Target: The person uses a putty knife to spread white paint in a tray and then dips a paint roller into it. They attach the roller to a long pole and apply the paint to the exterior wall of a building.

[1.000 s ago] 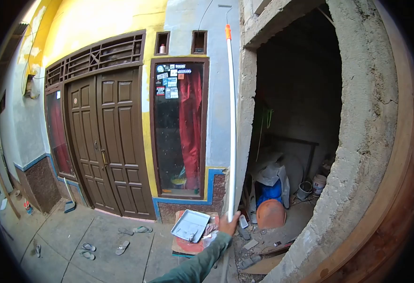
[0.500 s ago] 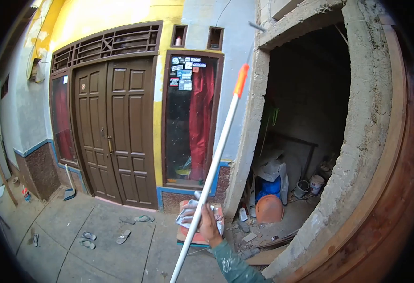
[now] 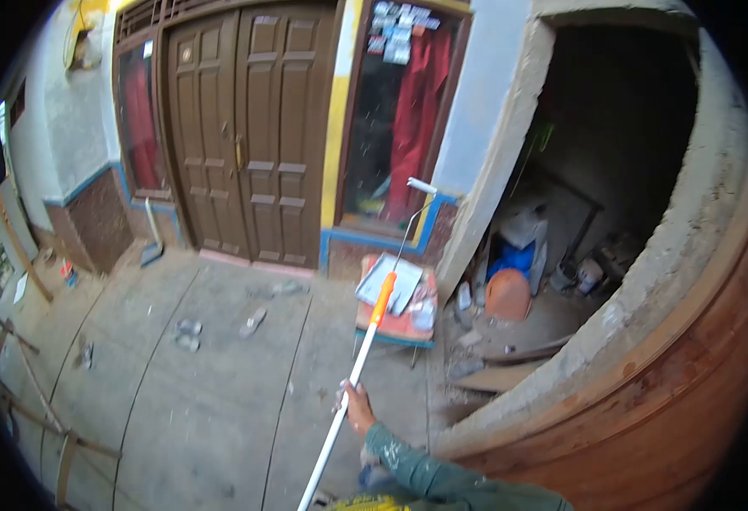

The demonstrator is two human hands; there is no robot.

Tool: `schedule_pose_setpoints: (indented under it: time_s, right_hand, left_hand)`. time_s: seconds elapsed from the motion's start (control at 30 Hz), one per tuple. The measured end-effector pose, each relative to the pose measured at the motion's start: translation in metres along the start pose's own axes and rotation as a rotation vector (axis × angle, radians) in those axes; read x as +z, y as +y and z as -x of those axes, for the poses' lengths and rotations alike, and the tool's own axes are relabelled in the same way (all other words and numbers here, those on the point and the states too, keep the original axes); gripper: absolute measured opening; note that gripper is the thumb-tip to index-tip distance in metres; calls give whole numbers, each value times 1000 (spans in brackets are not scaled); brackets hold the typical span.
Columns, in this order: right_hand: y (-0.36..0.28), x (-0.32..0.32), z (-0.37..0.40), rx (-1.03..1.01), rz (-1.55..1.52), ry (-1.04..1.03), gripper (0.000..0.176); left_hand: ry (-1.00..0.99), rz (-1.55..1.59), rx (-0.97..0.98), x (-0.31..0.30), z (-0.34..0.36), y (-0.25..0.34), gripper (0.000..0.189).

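My right hand (image 3: 358,409), in a paint-spotted green sleeve, is wrapped round the white pole of a paint roller (image 3: 358,368). The pole slants up and away from the bottom edge to an orange grip (image 3: 383,298). From there a thin wire frame leads to the white roller head (image 3: 421,186), which overlaps the lower right of the window in this view. Behind the orange grip, a pale paint tray (image 3: 377,278) lies on a small red-topped stool (image 3: 374,321), with a clear plastic cup (image 3: 423,316) beside it. My left hand is out of view.
Brown double doors (image 3: 250,183) and a window with a red curtain (image 3: 421,111) are ahead. A rough doorway at right holds an orange tub (image 3: 508,294) and buckets. Sandals (image 3: 188,334) lie on the concrete; wooden poles (image 3: 42,400) stand at left.
The roller has come down from high by the doorway's top corner to the lower window. My view has tilted down, and my right hand now appears nearer the bottom, still round the pole.
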State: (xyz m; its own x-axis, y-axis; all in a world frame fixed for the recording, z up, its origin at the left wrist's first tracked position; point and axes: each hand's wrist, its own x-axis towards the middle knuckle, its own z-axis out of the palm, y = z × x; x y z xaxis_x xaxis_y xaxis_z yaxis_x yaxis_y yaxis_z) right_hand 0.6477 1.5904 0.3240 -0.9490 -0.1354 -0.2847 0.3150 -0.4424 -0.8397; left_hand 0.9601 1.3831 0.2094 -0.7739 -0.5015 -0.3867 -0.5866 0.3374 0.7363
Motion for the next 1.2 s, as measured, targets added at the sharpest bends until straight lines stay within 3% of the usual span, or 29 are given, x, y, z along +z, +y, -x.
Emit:
schedule_pose_setpoints:
  time_s: [0.17, 0.33, 0.5, 0.7, 0.97, 1.2]
  right_hand:
    - [74, -39, -22, 136, 36, 82, 23]
    - [104, -61, -49, 261, 69, 189, 25]
    - [103, -65, -82, 392, 124, 221, 25]
    - [98, -71, -149, 403, 73, 263, 25]
    - [80, -87, -219, 443, 23, 245, 21]
    - [84, -83, -225, 499, -55, 226, 21]
  left_hand:
    - [5, -104, -143, -45, 49, -30, 31]
    - [26, -207, -326, -73, 94, -33, 31]
    - [24, -327, -497, -84, 136, -3, 31]
    - [-20, -448, -607, -91, 157, 48, 32]
    - [81, -591, -539, -96, 129, 123, 34]
    - [256, -721, -374, -109, 129, 98, 33]
